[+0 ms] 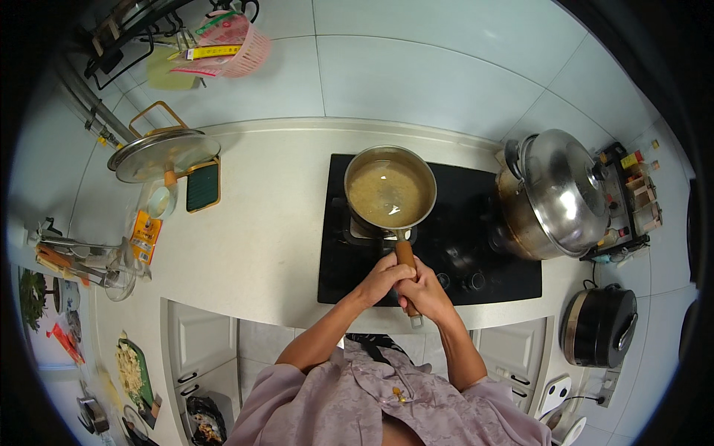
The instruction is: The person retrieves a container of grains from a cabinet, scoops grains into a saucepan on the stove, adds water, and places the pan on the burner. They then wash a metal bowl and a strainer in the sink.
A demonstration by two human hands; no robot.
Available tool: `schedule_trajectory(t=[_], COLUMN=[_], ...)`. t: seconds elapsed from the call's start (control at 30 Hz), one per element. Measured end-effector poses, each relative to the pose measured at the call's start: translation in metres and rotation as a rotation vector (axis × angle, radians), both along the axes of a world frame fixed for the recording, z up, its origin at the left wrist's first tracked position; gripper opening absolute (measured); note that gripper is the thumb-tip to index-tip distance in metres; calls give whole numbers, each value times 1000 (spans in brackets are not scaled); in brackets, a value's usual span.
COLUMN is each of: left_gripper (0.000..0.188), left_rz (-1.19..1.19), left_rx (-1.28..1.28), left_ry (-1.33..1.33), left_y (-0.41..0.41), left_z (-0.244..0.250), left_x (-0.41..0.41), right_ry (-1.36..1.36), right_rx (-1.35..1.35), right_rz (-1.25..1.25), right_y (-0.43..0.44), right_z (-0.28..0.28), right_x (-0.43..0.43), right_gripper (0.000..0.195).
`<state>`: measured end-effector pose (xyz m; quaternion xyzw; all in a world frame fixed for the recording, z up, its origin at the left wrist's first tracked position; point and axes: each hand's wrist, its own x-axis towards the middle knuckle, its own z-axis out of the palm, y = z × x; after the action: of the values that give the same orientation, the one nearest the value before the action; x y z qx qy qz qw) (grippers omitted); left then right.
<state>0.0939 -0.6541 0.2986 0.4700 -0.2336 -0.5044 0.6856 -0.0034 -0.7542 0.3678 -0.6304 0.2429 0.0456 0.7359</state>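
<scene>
A metal saucepan (390,187) holding cloudy, pale yellowish liquid is over the left burner of a black glass gas hob (463,223). Its brown wooden handle (405,253) points towards me. Both my hands are closed round that handle, my left hand (387,279) on its left side and my right hand (428,290) on its right, with fingers overlapping. Whether the pan's base rests on the burner or is slightly raised, I cannot tell. What lies under my fingers is hidden.
A large lidded steel pot (535,195) stands on the hob's right. Beyond are a bottle rack (625,200) and a black electric cooker (599,326). Leftwards are a glass lid (167,156), a small bowl (162,202), an orange packet (146,237), a utensil holder (120,273) and a green board (146,379) with chopped food.
</scene>
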Motion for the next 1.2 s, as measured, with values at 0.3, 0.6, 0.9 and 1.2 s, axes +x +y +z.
schedule_trajectory(t=[0.3,0.6,0.9,1.2], left_gripper=[47,58,41,40], left_rz=[-11,135,166,273], left_rx=[53,98,265,289], left_ry=[95,157,164,237], left_y=[4,32,149,223], left_z=[13,4,-25,-46], left_x=[-2,-21,-68,-105], right_ry=[-20,-26,238,505], right_rx=[125,-21,-1209,-1484], right_rz=[64,65,-184,-95], right_y=[-8,-15,-57,-39], right_z=[-11,-19,-80,-111], right_x=[-4,-13,-78,-54], right_gripper=[19,54,35,39])
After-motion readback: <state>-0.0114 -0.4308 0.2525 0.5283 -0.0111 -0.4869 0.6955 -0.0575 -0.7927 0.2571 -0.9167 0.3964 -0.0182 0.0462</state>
